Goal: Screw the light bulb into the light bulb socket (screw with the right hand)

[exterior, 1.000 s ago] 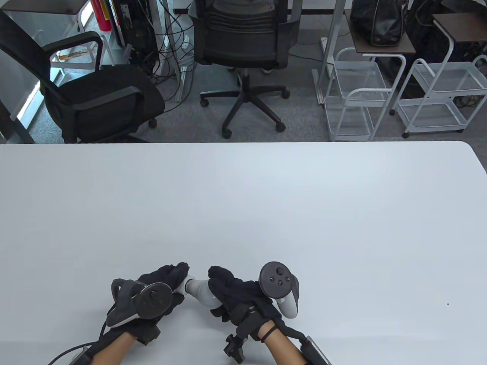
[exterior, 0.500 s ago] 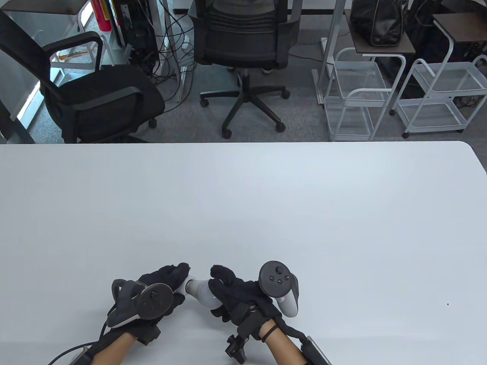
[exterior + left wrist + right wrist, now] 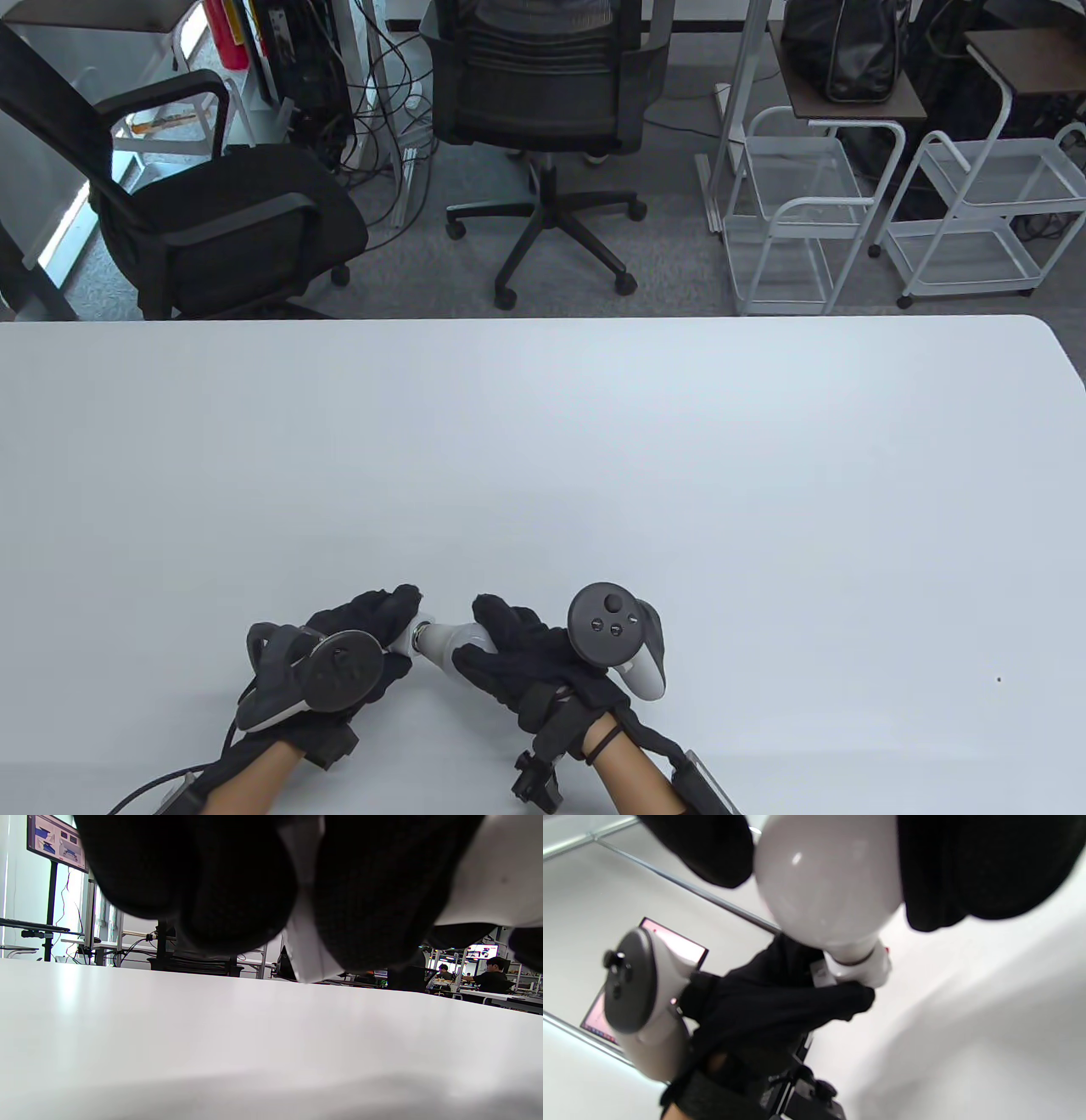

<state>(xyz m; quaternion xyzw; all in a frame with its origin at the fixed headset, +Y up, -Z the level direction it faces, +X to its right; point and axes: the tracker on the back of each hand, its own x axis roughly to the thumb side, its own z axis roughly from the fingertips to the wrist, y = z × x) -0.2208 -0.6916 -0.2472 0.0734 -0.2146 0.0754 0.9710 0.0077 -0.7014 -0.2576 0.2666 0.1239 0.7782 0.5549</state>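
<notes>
My right hand (image 3: 517, 658) grips the light bulb (image 3: 447, 639); at its nine o'clock my left hand (image 3: 361, 632) holds the socket (image 3: 867, 969).

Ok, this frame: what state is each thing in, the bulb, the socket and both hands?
light bulb: lying sideways above the table, base in the socket, gripped by the right hand.
socket: on the bulb's base, held by the left hand.
left hand: holds the socket.
right hand: wrapped around the bulb's globe.
</notes>
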